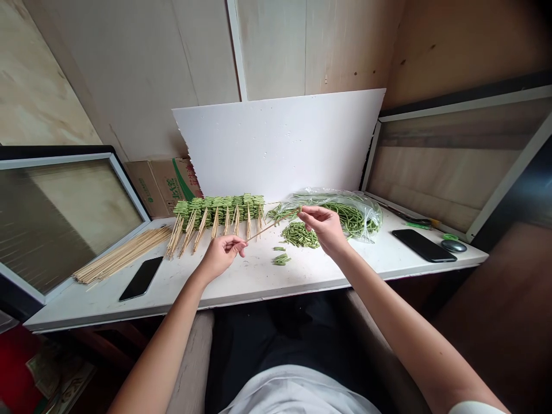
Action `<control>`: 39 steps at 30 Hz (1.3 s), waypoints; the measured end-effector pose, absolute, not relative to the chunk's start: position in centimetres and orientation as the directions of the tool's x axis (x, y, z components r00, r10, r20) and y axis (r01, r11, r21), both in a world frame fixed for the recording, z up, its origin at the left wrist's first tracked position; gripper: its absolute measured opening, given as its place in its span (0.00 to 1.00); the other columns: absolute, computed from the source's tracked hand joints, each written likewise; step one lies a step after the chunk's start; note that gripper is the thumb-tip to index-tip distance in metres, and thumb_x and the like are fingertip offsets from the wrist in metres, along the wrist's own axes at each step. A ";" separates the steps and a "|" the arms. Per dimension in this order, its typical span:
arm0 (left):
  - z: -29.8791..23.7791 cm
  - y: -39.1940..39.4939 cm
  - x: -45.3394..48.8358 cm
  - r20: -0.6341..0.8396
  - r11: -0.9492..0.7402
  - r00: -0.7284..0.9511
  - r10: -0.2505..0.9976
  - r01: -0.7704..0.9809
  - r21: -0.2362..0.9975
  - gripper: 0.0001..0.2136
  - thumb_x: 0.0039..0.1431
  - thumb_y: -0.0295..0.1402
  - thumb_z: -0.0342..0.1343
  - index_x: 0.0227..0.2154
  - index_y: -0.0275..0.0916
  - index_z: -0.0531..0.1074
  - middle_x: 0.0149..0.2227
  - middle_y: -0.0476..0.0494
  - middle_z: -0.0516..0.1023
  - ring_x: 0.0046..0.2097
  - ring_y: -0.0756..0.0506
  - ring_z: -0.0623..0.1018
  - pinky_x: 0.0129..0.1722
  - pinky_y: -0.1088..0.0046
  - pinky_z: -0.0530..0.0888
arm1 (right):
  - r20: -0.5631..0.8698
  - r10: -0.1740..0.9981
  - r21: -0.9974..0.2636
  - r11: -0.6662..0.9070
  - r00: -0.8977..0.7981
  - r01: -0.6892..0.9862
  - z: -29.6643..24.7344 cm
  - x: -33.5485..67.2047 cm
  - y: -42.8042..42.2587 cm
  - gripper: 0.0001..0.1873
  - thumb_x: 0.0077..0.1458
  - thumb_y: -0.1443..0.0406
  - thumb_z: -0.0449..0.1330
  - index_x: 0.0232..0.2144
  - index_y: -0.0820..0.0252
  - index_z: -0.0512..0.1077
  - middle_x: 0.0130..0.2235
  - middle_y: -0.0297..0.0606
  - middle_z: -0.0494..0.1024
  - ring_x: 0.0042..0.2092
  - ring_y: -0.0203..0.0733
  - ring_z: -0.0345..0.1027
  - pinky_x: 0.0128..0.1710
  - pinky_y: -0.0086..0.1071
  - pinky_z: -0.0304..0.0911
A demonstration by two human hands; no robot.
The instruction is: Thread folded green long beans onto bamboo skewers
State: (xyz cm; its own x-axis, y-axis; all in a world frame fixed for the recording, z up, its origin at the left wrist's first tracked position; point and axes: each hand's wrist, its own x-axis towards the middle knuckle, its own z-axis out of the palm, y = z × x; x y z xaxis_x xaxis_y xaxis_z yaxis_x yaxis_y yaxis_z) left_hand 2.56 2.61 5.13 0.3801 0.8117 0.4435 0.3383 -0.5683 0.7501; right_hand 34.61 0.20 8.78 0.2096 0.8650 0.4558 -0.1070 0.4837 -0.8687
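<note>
Holding a thin bamboo skewer tilted between them, both hands stay just above the bench. The left hand has its grip closed on the skewer's lower end, while the right hand pinches the upper end, close to the mouth of a clear plastic bag filled with long green beans. Just below the right hand lies a heap of cut bean pieces, and a few stray pieces sit between the two hands, nearer the bench's front edge. Left of the hands, skewers threaded with bean pieces lie side by side, their bare ends toward the person. Farther left, a bundle of loose bamboo skewers lies beside a black phone; a second black phone rests right of the bag. A white foam board stands behind everything.
</note>
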 end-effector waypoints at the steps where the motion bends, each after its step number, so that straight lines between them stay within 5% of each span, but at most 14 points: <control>1: 5.1 2.7 2.6 0.462 -0.571 0.356 0.812 0.323 0.755 0.18 0.66 0.48 0.62 0.37 0.36 0.81 0.30 0.40 0.83 0.31 0.45 0.80 0.30 0.71 0.74 | 0.453 0.866 -0.871 0.481 0.212 -0.103 8.7 34.6 0.2 0.23 0.39 0.50 0.80 0.35 0.55 0.85 0.34 0.40 0.83 0.29 0.38 0.69 0.27 0.35 0.67; 9: 4.9 2.4 3.3 0.521 -0.548 0.169 0.836 0.296 0.783 0.16 0.53 0.45 0.73 0.27 0.37 0.78 0.21 0.48 0.78 0.19 0.51 0.71 0.21 0.74 0.70 | 0.464 0.858 -0.869 0.489 0.219 -0.077 8.2 33.2 -0.4 0.21 0.41 0.51 0.80 0.35 0.55 0.86 0.38 0.43 0.85 0.36 0.46 0.76 0.33 0.39 0.71; 14: 5.3 1.9 3.7 0.519 -0.550 0.184 0.835 0.266 0.791 0.20 0.51 0.45 0.75 0.41 0.37 0.83 0.31 0.42 0.84 0.23 0.48 0.77 0.24 0.71 0.77 | 0.413 0.859 -0.878 0.464 0.302 -0.117 8.5 33.2 -0.4 0.22 0.41 0.52 0.80 0.38 0.56 0.86 0.38 0.43 0.86 0.35 0.45 0.76 0.34 0.40 0.72; 18: 5.2 2.0 3.6 0.548 -0.569 0.157 0.822 0.281 0.773 0.16 0.56 0.46 0.71 0.34 0.36 0.83 0.29 0.41 0.83 0.26 0.46 0.80 0.25 0.71 0.77 | 0.355 0.873 -0.890 0.425 0.334 -0.165 8.5 33.6 0.1 0.22 0.38 0.54 0.81 0.36 0.55 0.85 0.39 0.43 0.85 0.33 0.42 0.74 0.36 0.41 0.73; 32: 4.8 2.0 3.3 0.400 -0.553 0.418 0.816 0.361 0.751 0.20 0.71 0.48 0.54 0.40 0.36 0.81 0.30 0.43 0.83 0.20 0.53 0.64 0.20 0.76 0.64 | 0.465 0.826 -0.852 0.516 0.319 -0.093 8.4 34.0 0.3 0.20 0.40 0.54 0.80 0.35 0.59 0.85 0.34 0.41 0.83 0.33 0.41 0.72 0.30 0.35 0.68; 39: 4.6 2.5 3.1 0.478 -0.542 0.262 0.838 0.305 0.783 0.15 0.63 0.45 0.64 0.36 0.35 0.83 0.34 0.38 0.86 0.21 0.51 0.73 0.22 0.74 0.72 | 0.507 0.812 -0.845 0.535 0.287 -0.020 8.1 33.7 0.2 0.20 0.41 0.52 0.79 0.33 0.58 0.85 0.35 0.43 0.84 0.35 0.43 0.75 0.33 0.37 0.71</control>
State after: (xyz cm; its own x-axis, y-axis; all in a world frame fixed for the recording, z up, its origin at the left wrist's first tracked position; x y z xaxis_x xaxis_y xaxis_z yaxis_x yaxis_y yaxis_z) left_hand 3.06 2.55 4.61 0.2623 0.8380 0.4785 0.3050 -0.5424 0.7828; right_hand 33.72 0.19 8.07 0.2873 0.8125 0.5073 -0.0196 0.5345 -0.8449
